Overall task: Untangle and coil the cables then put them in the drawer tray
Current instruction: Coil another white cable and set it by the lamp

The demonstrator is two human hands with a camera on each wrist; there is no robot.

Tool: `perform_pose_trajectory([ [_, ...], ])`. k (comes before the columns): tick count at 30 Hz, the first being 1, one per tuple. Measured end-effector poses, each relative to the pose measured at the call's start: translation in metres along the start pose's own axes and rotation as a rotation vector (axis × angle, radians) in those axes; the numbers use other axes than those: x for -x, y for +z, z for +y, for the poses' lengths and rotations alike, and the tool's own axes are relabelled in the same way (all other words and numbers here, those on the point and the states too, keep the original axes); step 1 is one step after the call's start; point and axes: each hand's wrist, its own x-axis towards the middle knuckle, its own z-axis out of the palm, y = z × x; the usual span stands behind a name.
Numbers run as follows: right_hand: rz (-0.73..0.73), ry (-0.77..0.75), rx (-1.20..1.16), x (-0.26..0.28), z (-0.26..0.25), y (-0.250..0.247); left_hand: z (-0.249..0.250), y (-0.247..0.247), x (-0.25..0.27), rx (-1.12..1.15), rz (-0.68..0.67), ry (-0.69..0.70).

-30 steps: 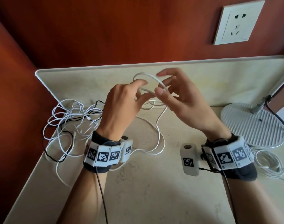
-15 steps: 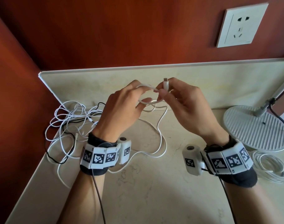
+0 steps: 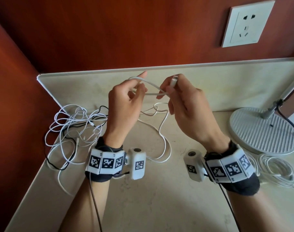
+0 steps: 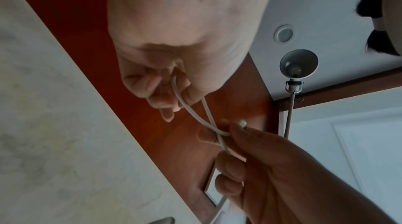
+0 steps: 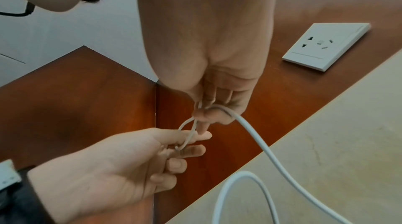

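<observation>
Two hands hold one white cable (image 3: 149, 86) above the counter (image 3: 159, 198): right hand (image 3: 184, 104) pinches its upright plug (image 3: 174, 82), left hand (image 3: 124, 104) pinches the small loop just leftward, slack trailing down toward the tangle (image 3: 76, 124).

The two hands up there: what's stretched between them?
A loop of white cable spans the gap between the left hand and the right hand, crossing itself near the right fingers; clearest in the head view.
</observation>
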Motion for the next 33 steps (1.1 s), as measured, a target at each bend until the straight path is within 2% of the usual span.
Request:
perform_pose_trajectory([
  [4, 0.015, 0.009, -0.033, 0.001, -0.004, 0.005, 0.002, 0.003, 0.002, 0.014, 0.184, 0.006],
  [6, 0.034, 0.022, -0.070, 0.002, -0.007, 0.006, 0.010, 0.006, 0.006, -0.017, 0.267, 0.068],
  [8, 0.098, 0.082, -0.191, 0.002, -0.009, 0.007, 0.017, 0.011, 0.010, -0.102, 0.284, 0.171],
  [10, 0.180, 0.194, -0.295, 0.000, -0.008, 0.005, 0.021, 0.014, 0.013, -0.175, 0.238, 0.260],
  [13, 0.194, 0.299, -0.263, -0.004, -0.002, -0.004, 0.018, 0.018, 0.014, -0.186, 0.165, 0.294],
  [21, 0.018, 0.199, 0.003, -0.002, 0.002, -0.005, 0.011, 0.020, 0.009, -0.149, 0.070, 0.211],
  [25, -0.009, 0.198, -0.029, -0.002, 0.003, -0.006, 0.012, 0.020, 0.009, -0.121, 0.040, 0.177],
  [27, -0.009, 0.188, -0.067, -0.003, 0.003, -0.006, 0.010, 0.018, 0.009, -0.192, 0.029, 0.184],
  [29, -0.049, 0.153, -0.053, -0.002, 0.002, -0.006, 0.010, 0.013, 0.008, -0.370, 0.006, 0.193],
  [31, -0.130, 0.116, 0.017, -0.001, 0.001, -0.006, 0.012, 0.008, 0.009, -0.589, -0.074, 0.214],
  [33, -0.191, 0.093, 0.081, 0.001, 0.001, -0.006, 0.012, 0.006, 0.009, -0.679, -0.192, 0.285],
])
